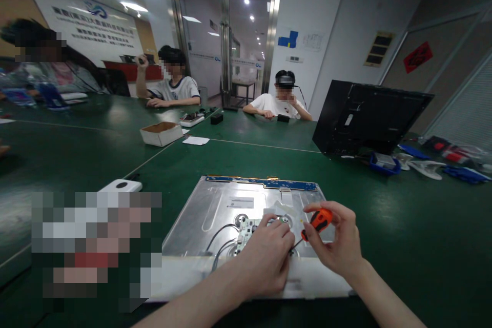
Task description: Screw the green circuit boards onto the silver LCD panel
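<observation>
A silver display panel [192, 225] lies flat on the table, its metal back facing up. A blue circuit strip [253, 182] runs along its far edge. Near the panel's middle is a green circuit board [246, 230]. My left hand [269, 251] rests over that board, fingers curled down, covering its right part; what they grip is hidden. Between the thumb and fingers of my right hand [342, 243] is an orange and black screwdriver [321, 220]. It tilts, its shaft pointing down and left to beside my left hand. Dark cables [221, 241] curve across the panel at the board's left.
A black monitor [369, 118] stands at the right, with a blue tray [384, 164] beside it. An open white box [161, 134] and a white device [123, 185] are on the green table [246, 156]. Several people sit across from me. A pixelated patch hides the lower left.
</observation>
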`<state>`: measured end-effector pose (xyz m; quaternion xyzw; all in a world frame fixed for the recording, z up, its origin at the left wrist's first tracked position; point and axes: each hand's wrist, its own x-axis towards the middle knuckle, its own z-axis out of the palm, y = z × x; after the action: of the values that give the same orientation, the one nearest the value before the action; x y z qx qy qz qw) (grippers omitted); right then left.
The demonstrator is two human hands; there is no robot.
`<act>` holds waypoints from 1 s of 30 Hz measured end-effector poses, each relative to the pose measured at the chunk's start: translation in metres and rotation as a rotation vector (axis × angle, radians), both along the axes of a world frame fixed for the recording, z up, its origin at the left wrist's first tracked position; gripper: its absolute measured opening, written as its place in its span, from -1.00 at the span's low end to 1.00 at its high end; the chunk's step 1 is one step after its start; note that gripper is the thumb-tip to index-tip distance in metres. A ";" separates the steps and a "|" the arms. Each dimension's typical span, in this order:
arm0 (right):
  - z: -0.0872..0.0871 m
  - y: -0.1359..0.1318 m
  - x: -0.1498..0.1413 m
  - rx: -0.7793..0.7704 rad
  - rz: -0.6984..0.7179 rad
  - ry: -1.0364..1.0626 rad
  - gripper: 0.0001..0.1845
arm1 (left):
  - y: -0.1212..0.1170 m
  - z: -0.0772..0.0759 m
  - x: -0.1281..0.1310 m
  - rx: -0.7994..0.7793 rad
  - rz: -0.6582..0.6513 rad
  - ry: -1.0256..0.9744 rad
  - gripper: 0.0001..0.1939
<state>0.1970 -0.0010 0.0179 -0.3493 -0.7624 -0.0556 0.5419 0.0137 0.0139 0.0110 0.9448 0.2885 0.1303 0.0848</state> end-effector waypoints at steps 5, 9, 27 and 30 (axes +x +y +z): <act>0.011 0.000 -0.001 0.024 0.010 -0.077 -0.54 | 0.000 -0.002 -0.001 0.023 0.000 -0.009 -0.89; 0.013 -0.001 -0.001 0.011 -0.014 -0.129 -0.47 | 0.000 -0.002 -0.001 0.035 0.015 -0.022 -0.91; 0.013 0.001 -0.001 0.065 -0.020 -0.109 -0.52 | 0.001 -0.002 0.000 0.027 0.012 -0.008 -0.88; 0.014 -0.002 -0.002 0.046 -0.010 -0.112 -0.46 | 0.001 -0.003 0.000 0.030 0.017 -0.016 -0.91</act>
<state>0.1948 -0.0025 0.0323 -0.3367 -0.7884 -0.0952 0.5059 0.0139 0.0145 0.0079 0.9423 0.2940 0.1430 0.0717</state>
